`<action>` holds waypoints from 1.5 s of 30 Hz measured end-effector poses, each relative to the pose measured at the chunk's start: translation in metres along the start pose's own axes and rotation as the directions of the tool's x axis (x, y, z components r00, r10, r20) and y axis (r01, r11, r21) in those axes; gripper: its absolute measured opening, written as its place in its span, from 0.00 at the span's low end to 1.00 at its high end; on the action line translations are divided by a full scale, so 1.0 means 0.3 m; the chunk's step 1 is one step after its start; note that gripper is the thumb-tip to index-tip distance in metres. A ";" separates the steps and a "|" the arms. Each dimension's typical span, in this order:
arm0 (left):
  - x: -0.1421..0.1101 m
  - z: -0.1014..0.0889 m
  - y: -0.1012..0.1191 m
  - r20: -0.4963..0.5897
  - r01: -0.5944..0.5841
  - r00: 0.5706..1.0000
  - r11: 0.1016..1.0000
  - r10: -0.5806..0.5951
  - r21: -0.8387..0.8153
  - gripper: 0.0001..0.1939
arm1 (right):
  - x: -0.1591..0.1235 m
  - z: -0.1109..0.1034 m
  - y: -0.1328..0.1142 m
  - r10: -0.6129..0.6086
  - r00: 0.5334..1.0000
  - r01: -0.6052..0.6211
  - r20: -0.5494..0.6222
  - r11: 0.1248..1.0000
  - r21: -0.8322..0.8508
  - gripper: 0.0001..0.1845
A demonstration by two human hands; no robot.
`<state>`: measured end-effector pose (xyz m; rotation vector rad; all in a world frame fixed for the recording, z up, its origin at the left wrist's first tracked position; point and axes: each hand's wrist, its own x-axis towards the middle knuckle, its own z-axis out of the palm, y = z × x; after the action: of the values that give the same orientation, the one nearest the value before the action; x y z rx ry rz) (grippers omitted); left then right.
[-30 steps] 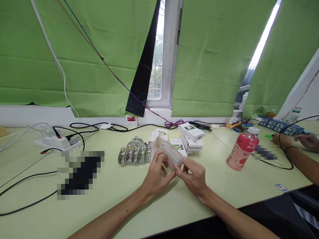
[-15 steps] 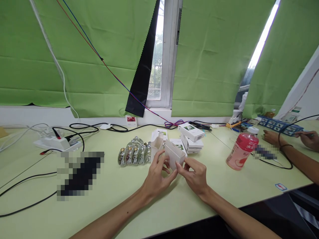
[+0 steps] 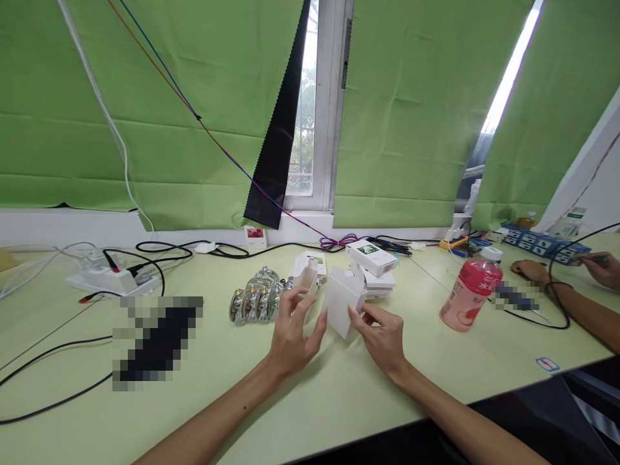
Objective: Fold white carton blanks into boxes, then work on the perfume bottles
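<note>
Paperboard, smooth and flat-sided, forms the white box (image 3: 339, 305) your right hand (image 3: 385, 334) pinches by its edge over the table (image 3: 339, 400); your left hand (image 3: 293, 337) curves beside it, fingers parted, near glossy, rounded pieces (image 3: 261, 301).

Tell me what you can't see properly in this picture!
All in the head view:
- Inside of the held white box: hidden by its own near panel.
- Part of the shiny wrapped things: covered by the left hand.
- Dark thing on the left: blurred by big pixel blocks.
- Other person's arm: cut off by the right edge.
- Print on the top stacked box: too small.
</note>
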<state>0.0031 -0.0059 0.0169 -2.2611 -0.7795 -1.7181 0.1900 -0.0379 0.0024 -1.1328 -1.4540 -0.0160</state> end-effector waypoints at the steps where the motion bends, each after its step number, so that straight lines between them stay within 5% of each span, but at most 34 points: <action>1: 0.007 -0.002 -0.006 -0.022 -0.006 1.000 0.999 0.007 0.053 0.16 | 0.000 0.000 0.001 0.019 1.000 -0.019 0.003 1.000 0.006 0.25; 6: 0.023 0.001 -0.023 -0.070 0.091 0.995 0.963 -0.076 0.255 0.16 | 0.004 -0.002 -0.004 0.149 0.988 -0.152 0.040 0.985 0.083 0.29; 12: 0.018 0.010 -0.035 -0.049 0.220 0.976 0.944 -0.214 0.244 0.16 | 0.016 0.000 0.001 0.392 0.898 -0.436 0.202 0.859 0.270 0.31; 16: 0.014 0.013 -0.044 -0.013 0.265 0.963 0.942 -0.268 0.205 0.14 | 0.020 0.002 0.013 0.443 0.856 -0.513 0.266 0.792 0.332 0.32; 31: 0.006 0.023 -0.059 0.072 0.412 0.908 0.911 -0.413 0.030 0.04 | 0.018 0.003 0.014 0.425 0.869 -0.492 0.253 0.798 0.348 0.32; 45: 0.005 0.021 -0.071 0.039 0.395 0.917 0.918 -0.397 0.047 0.06 | 0.022 -0.004 0.004 0.414 0.883 -0.468 0.223 0.815 0.342 0.31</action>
<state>-0.0024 0.0155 0.0131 -2.2381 -1.3488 -1.7896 0.1931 -0.0339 0.0070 -1.1284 -1.2063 0.6675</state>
